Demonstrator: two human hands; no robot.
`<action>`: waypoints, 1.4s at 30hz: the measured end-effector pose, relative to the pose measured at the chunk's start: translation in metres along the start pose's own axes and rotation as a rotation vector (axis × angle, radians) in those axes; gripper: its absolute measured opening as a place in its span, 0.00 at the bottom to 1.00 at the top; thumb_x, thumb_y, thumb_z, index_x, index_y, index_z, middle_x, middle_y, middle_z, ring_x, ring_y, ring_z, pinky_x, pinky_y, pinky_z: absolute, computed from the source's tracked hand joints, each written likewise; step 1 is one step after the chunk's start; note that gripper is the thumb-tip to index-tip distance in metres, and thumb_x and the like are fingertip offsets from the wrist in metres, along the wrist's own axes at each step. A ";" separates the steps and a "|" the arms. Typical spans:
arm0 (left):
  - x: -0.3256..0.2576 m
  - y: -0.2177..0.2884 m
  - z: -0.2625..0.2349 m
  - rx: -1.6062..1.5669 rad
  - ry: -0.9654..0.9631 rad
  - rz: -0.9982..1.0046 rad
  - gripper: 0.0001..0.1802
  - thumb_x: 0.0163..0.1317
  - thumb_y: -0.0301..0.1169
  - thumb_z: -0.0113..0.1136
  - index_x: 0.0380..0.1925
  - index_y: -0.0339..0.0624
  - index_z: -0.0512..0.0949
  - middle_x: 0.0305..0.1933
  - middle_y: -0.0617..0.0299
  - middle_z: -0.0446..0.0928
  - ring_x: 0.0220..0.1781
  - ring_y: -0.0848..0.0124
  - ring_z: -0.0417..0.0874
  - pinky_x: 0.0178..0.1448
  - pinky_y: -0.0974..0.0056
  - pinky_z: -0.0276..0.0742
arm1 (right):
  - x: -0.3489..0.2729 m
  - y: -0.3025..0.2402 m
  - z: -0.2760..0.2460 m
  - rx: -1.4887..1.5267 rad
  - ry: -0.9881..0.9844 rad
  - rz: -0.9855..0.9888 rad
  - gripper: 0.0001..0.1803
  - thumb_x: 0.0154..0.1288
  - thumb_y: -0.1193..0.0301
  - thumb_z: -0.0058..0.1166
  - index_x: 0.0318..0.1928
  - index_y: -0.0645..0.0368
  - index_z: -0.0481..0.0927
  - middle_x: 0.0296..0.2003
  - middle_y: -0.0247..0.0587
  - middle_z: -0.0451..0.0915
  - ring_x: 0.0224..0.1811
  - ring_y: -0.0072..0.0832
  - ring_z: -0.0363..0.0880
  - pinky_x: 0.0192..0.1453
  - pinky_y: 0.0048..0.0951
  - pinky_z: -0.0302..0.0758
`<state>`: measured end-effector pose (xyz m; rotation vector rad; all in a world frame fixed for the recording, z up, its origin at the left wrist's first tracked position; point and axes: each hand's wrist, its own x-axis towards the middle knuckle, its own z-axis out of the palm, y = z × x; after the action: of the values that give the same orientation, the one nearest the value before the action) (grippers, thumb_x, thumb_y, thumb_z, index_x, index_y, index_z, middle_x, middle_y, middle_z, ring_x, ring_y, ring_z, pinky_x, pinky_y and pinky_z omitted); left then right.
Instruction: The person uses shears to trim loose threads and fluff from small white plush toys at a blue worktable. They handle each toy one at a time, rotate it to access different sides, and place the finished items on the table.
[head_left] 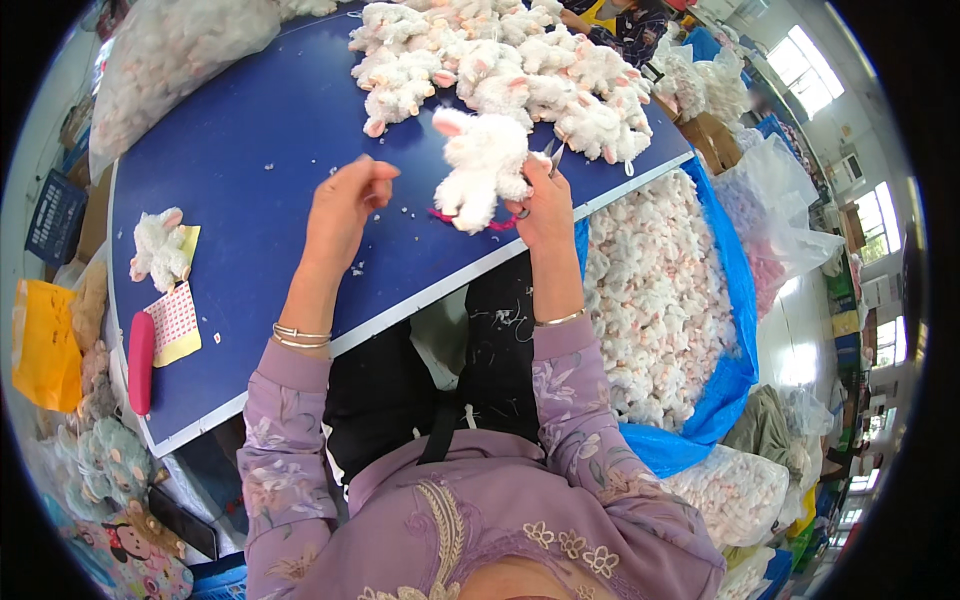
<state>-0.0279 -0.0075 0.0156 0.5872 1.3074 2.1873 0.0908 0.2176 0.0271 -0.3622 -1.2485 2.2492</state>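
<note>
Scissors with silver blades (557,158) and a fluffy white plush toy (482,168) are grasped in the right hand (547,212), likely for readiness; the left hand (347,195) seems empty.

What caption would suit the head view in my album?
Right hand holds a fluffy toy and scissors at a blue table with white toys heaped beyond.

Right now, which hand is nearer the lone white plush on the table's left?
The left hand, right of the lone plush; the right hand is farther right, holding another plush.
</note>
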 end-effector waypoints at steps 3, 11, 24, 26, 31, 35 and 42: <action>-0.009 -0.008 0.030 0.332 -0.024 -0.034 0.22 0.66 0.35 0.54 0.56 0.33 0.74 0.49 0.60 0.76 0.53 0.72 0.75 0.55 0.67 0.70 | -0.002 0.005 0.004 -0.012 0.018 -0.007 0.09 0.67 0.67 0.57 0.35 0.60 0.76 0.26 0.32 0.76 0.21 0.16 0.71 0.18 0.19 0.60; -0.013 -0.015 0.042 0.349 -0.123 -0.046 0.26 0.59 0.35 0.67 0.53 0.33 0.74 0.46 0.59 0.79 0.44 0.74 0.79 0.46 0.69 0.75 | -0.015 0.013 0.015 0.031 -0.233 0.080 0.11 0.73 0.67 0.48 0.48 0.62 0.76 0.32 0.32 0.77 0.26 0.16 0.75 0.21 0.20 0.68; -0.025 -0.011 0.043 0.563 -0.031 -0.220 0.15 0.58 0.34 0.69 0.35 0.32 0.80 0.29 0.66 0.81 0.30 0.80 0.79 0.31 0.71 0.75 | -0.007 -0.017 0.039 -0.797 -0.380 -0.216 0.17 0.62 0.67 0.59 0.45 0.70 0.79 0.34 0.39 0.82 0.31 0.19 0.77 0.35 0.24 0.74; -0.026 -0.015 0.041 0.635 -0.133 -0.137 0.13 0.60 0.34 0.66 0.33 0.32 0.80 0.26 0.64 0.80 0.28 0.79 0.78 0.31 0.69 0.74 | -0.008 -0.016 0.041 -0.742 -0.290 -0.093 0.14 0.62 0.70 0.59 0.41 0.70 0.80 0.32 0.38 0.83 0.32 0.18 0.77 0.36 0.24 0.75; -0.031 -0.001 0.042 0.906 -0.336 0.046 0.11 0.63 0.31 0.61 0.27 0.33 0.79 0.20 0.68 0.76 0.23 0.79 0.70 0.29 0.67 0.69 | 0.003 0.006 0.023 -0.564 -0.163 0.025 0.13 0.64 0.67 0.58 0.37 0.68 0.81 0.29 0.33 0.81 0.29 0.16 0.75 0.32 0.23 0.73; -0.033 -0.007 0.042 0.833 -0.265 -0.007 0.14 0.61 0.35 0.63 0.34 0.33 0.79 0.25 0.53 0.79 0.25 0.72 0.76 0.34 0.62 0.73 | 0.003 0.004 0.031 -0.593 -0.163 0.076 0.15 0.65 0.64 0.58 0.36 0.68 0.81 0.28 0.33 0.80 0.27 0.15 0.74 0.29 0.23 0.71; -0.028 -0.011 0.052 0.715 0.142 0.261 0.20 0.54 0.32 0.70 0.46 0.37 0.78 0.36 0.60 0.79 0.34 0.76 0.76 0.39 0.68 0.74 | 0.001 -0.001 0.034 -0.610 -0.120 0.110 0.16 0.64 0.62 0.59 0.35 0.67 0.81 0.26 0.33 0.79 0.23 0.15 0.73 0.25 0.22 0.68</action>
<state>0.0270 0.0142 0.0262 0.9155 2.2181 1.9360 0.0739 0.1950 0.0457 -0.5302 -2.0161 1.9515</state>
